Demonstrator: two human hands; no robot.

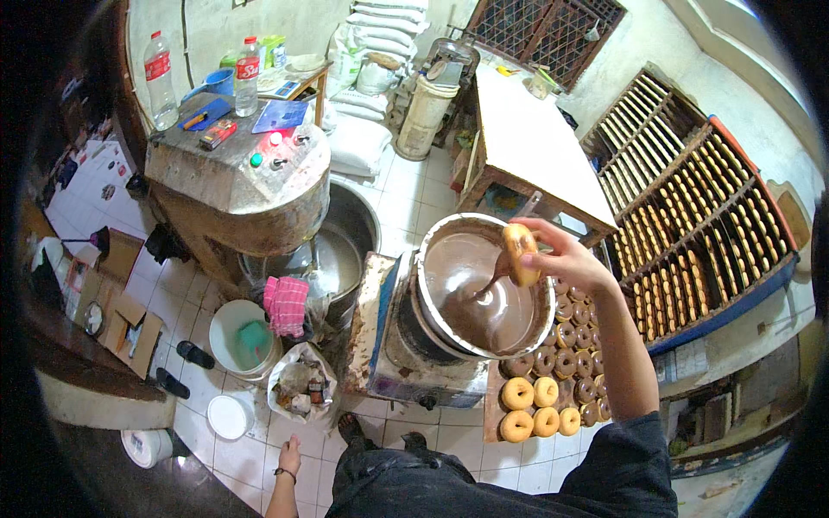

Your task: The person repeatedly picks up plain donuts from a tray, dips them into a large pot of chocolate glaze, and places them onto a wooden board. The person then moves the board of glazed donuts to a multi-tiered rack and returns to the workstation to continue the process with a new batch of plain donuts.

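My right hand [570, 256] grips a ring doughnut [520, 249] on edge above a pot of melted chocolate glaze [463, 262]. A brown strand of glaze runs from the doughnut down to the glossy surface. The pot's pale rim [424, 304] is streaked with glaze, and the pot rests over a stove [427, 382]. Low in the view hangs my left hand [289, 457], holding nothing, with a dark band at its wrist. Right of the stove, a board [493, 414] carries several plain doughnuts [517, 427] at its near end and rows of chocolate-coated doughnuts [565, 362] beyond.
Left of the stove stand a mixer [239, 175] with its steel bowl [356, 226], a white bucket [223, 337] and a rubbish bag [301, 375]. A white-topped table [531, 142] is ahead. Racks of doughnuts [686, 226] lean at right. Flour sacks [359, 139] are piled behind.
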